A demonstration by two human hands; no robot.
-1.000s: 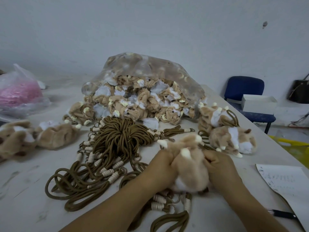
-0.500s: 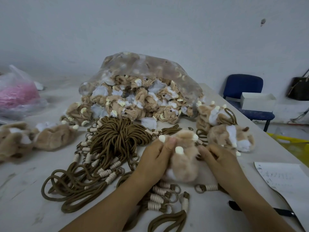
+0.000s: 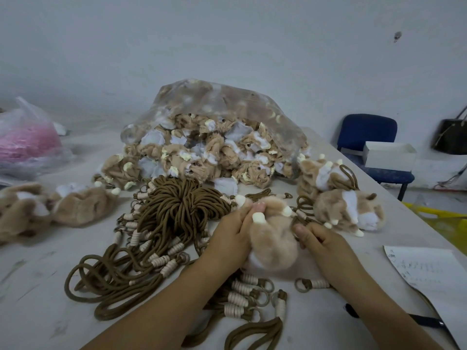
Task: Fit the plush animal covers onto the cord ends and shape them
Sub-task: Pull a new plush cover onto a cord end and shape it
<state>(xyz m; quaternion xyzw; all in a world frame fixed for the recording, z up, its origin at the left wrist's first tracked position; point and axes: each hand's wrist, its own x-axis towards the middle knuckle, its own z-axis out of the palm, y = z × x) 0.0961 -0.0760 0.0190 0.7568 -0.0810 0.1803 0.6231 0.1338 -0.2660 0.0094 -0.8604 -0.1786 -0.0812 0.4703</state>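
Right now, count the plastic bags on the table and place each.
2. A clear bag stuffed with plush covers lies at the middle back of the table; a bag of pink stuff sits at the far left. Others may be out of view.

One head-worn view (wide-angle), forward and down, close over the table [image 3: 32, 299], wall [image 3: 227, 46] beyond.
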